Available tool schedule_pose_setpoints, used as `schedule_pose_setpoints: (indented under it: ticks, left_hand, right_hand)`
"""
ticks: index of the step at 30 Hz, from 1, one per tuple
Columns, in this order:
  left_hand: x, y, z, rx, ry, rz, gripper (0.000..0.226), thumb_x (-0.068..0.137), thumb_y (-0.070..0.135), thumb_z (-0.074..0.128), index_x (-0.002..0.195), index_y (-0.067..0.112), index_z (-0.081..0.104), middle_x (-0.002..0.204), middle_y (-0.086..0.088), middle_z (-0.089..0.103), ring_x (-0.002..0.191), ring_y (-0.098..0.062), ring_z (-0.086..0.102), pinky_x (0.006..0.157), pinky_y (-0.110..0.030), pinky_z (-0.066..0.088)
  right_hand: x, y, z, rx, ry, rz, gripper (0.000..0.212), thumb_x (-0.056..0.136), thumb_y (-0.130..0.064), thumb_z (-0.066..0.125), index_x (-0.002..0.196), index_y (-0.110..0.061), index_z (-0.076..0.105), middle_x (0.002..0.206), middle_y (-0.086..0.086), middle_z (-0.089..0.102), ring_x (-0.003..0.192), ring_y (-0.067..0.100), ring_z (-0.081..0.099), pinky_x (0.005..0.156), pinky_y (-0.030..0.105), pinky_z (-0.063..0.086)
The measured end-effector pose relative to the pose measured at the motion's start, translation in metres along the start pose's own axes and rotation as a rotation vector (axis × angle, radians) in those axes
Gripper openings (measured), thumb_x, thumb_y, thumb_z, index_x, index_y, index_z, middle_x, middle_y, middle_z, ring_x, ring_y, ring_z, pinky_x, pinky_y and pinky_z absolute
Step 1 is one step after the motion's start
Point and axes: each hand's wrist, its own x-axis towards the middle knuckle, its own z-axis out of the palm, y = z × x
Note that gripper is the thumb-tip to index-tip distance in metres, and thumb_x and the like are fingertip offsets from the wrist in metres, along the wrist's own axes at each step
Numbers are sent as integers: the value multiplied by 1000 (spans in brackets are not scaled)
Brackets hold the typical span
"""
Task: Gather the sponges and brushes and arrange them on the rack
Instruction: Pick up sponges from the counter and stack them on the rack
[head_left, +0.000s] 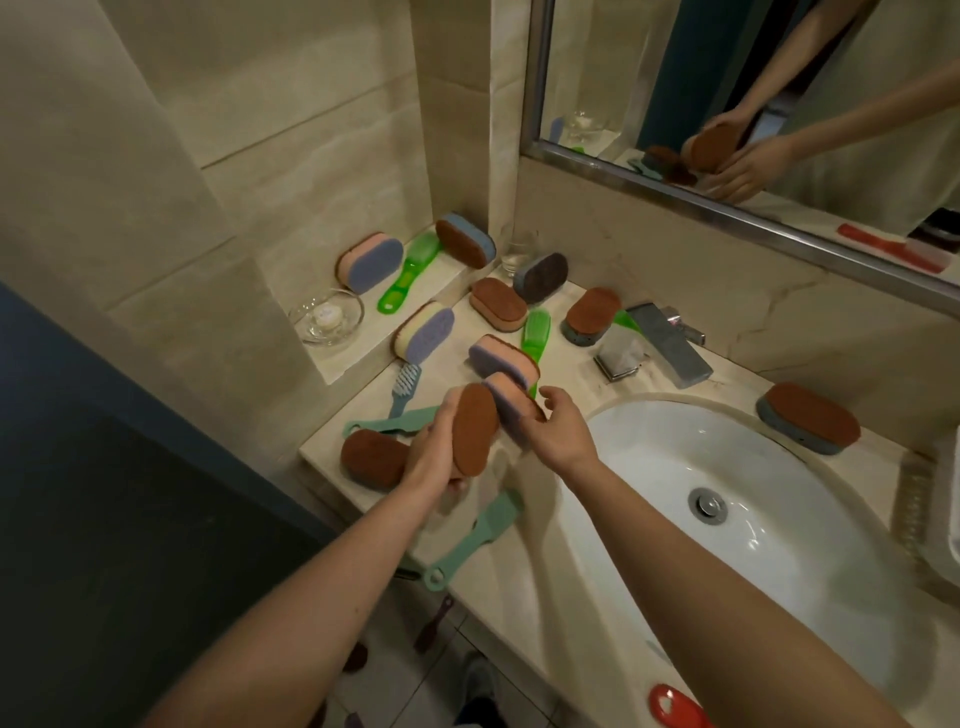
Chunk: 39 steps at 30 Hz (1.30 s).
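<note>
Over the bathroom tabletop: we look down along our two bare arms at a marble tabletop (737, 382) beside a white sink (779, 519).
Left hand: our left hand (436, 457) grips a brown-faced sponge (470, 428), held on edge and clear of the tabletop.
Right hand: our right hand (558, 431) curls its fingers round the near end of a pink sponge (511, 397), thumb lifted. We cannot tell whether this sponge is raised or leaning on the one behind it.
Step in hand: gathering, one sponge per hand. We judge the task to be at an early stage.
Left to gather: a dark sponge (374, 457) just beside the left hand, teal brushes (472, 540) near the front edge, a green brush (535, 332) further back, and a far sponge (808, 423) across the sink. More sponges lie between these.
Ledge: a raised ledge (358, 358) on the left carries two sponges and a second green brush (410, 270).
Rack: none is in view.
Next move: it calls for carrying both sponges to the rack, or stacking them to free a hand for the brushes.
Containers: a glass dish (326, 314) on the ledge holds one small round white item. A clear tumbler (517, 254) stands by the wall, contents unclear. The sink holds only its drain plug (706, 504).
</note>
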Motion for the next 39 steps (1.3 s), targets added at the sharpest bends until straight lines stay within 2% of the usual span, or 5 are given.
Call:
schedule_pose_setpoints:
  ticks: [17, 24, 28, 32, 39]
  left_hand:
    - [28, 8, 4, -144, 50, 50, 45, 86, 40, 63, 123, 16, 53, 111, -9, 65, 96, -25, 63, 92, -43, 52]
    - [5, 21, 20, -222, 72, 165, 35, 88, 40, 58, 115, 18, 52, 102, -6, 65, 87, -22, 63, 77, -38, 54]
    - [-17, 30, 46, -240, -25, 228, 37, 89, 38, 55, 119, 17, 53, 103, -7, 65, 91, -26, 63, 83, -43, 54]
    - [-39, 38, 76, -235, -117, 263, 26, 89, 36, 52, 112, 23, 54, 103, -5, 63, 88, -20, 60, 73, -36, 49]
    - [-92, 50, 138, -127, -391, 265, 28, 89, 40, 47, 107, 22, 59, 104, -7, 66, 93, -23, 62, 77, -35, 50]
  right_hand:
    - [16, 10, 13, -141, 1, -91, 41, 87, -23, 59, 127, -16, 56, 121, 9, 64, 106, 27, 59, 81, 30, 45]
    - [-7, -2, -5, 192, 150, -52, 27, 77, -23, 64, 100, -16, 53, 90, -3, 58, 82, 20, 54, 59, 27, 40]
    - [-26, -8, -29, 480, 87, 62, 32, 72, -9, 65, 91, -14, 39, 93, 10, 49, 80, 27, 56, 71, 48, 52]
    - [-47, -1, -67, 620, 120, 45, 32, 82, -14, 65, 98, -11, 38, 95, 9, 51, 77, 20, 58, 67, 33, 55]
    - [-83, 22, -146, 874, 325, 119, 23, 85, -30, 57, 99, -12, 51, 93, 3, 56, 86, 22, 60, 78, 43, 57]
